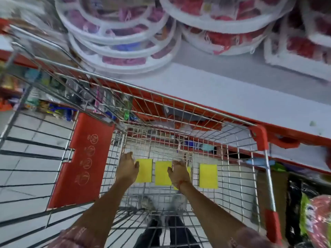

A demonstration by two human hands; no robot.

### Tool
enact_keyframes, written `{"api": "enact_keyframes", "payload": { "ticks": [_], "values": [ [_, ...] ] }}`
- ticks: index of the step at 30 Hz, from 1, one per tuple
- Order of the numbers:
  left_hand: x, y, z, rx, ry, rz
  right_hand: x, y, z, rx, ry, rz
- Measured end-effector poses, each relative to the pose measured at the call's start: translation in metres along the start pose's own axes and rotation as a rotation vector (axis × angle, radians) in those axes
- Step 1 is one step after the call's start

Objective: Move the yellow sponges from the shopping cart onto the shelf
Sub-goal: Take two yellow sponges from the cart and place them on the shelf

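Several yellow sponges lie flat in a row on the wire floor of the shopping cart [206,111]. The leftmost sponge [145,170] is partly under my left hand [127,168], whose fingers are apart over its left edge. The second sponge [162,173] lies between my hands. My right hand [178,171] hangs over a third sponge [188,171], which is mostly hidden, fingers loosely curled with nothing gripped. A far right sponge [208,175] lies apart from both hands. The grey shelf [241,93] runs beyond the cart's far rim.
A red plastic child-seat flap [84,160] stands at the cart's left. Round white packaged items [125,38] and red-filled packs [223,33] are stacked at the back of the shelf. Goods in bags [317,221] sit at the lower right. Another wire cart [26,149] is at the left.
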State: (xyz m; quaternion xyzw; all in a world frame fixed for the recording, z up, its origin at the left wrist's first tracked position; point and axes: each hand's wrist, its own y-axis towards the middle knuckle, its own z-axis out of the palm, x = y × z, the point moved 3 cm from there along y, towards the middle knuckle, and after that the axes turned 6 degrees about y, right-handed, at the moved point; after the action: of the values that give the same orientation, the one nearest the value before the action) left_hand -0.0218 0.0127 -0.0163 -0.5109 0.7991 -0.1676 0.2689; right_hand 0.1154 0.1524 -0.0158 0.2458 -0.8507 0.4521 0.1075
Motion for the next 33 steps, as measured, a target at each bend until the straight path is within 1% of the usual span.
{"api": "enact_keyframes", "payload": {
  "ticks": [3,5,7,10,13,16,20,23,25,28,30,33],
  "values": [
    [0.017,0.013,0.026,0.204,-0.051,-0.201,-0.007,0.012,0.015,0.038,-0.047,0.107],
    [0.026,0.021,0.040,0.306,-0.082,-0.255,-0.011,0.020,0.026,0.051,-0.047,0.174],
    [0.028,0.026,0.052,0.328,-0.069,-0.231,-0.011,0.026,0.035,0.050,-0.077,0.177],
    [0.027,0.029,0.061,0.327,-0.098,-0.205,-0.007,0.032,0.043,-0.006,-0.098,0.189],
    [0.029,0.029,0.062,0.295,-0.142,-0.256,-0.002,0.036,0.043,-0.067,-0.090,0.197],
    [0.034,0.027,0.060,0.241,-0.218,-0.284,-0.002,0.039,0.037,-0.118,0.093,0.244],
    [0.035,0.022,0.052,0.206,-0.371,-0.325,-0.003,0.037,0.030,-0.131,0.315,0.288],
    [0.034,0.017,0.040,0.139,-0.545,-0.418,-0.004,0.033,0.021,-0.104,0.382,0.308],
    [0.032,0.013,0.032,0.169,-0.708,-0.431,-0.005,0.026,0.012,-0.067,0.458,0.319],
    [0.024,0.009,0.013,0.265,-0.861,-0.429,-0.006,0.014,-0.011,-0.023,0.773,0.358],
    [0.019,0.001,-0.003,0.317,-0.943,-0.388,-0.008,0.000,-0.031,0.039,0.936,0.359],
    [0.007,-0.017,-0.036,0.372,-1.019,-0.307,-0.008,-0.022,-0.066,0.117,1.029,0.298]
  ]
}}
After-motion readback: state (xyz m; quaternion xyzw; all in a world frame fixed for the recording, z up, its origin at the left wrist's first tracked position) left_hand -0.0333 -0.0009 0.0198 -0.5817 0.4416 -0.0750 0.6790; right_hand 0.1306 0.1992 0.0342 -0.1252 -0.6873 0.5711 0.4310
